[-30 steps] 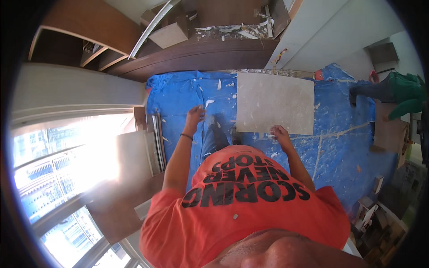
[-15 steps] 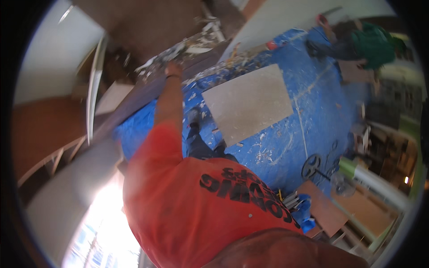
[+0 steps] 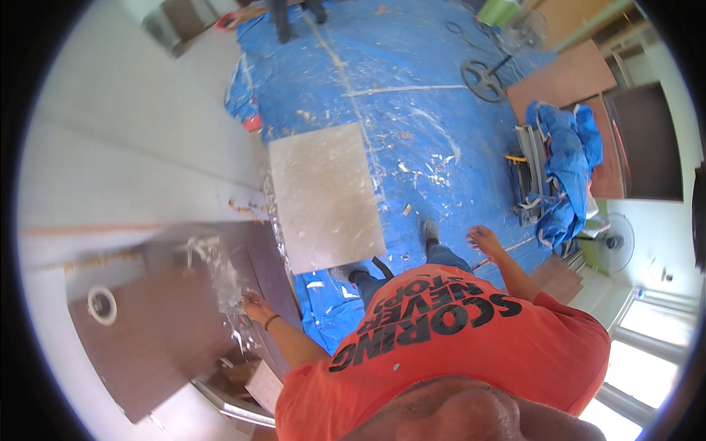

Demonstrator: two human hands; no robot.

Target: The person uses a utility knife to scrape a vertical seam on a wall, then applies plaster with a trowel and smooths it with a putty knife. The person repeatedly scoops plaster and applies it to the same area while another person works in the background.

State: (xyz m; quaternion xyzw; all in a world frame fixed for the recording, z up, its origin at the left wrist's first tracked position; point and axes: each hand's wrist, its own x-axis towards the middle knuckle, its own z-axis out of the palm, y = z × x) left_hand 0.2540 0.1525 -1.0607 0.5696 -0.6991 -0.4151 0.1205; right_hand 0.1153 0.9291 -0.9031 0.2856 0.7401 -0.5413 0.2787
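The left hand (image 3: 257, 307) is at pale scraps (image 3: 228, 283) on brown woodwork (image 3: 265, 268); I cannot tell its grip. The right hand (image 3: 482, 239), fingers loosely parted, looks empty. A careless nudge could spill scraps.

underfoot: littered blue tarp (image 3: 434, 121) | left: pale wall (image 3: 140, 147) | lower right: bright window (image 3: 646, 365)
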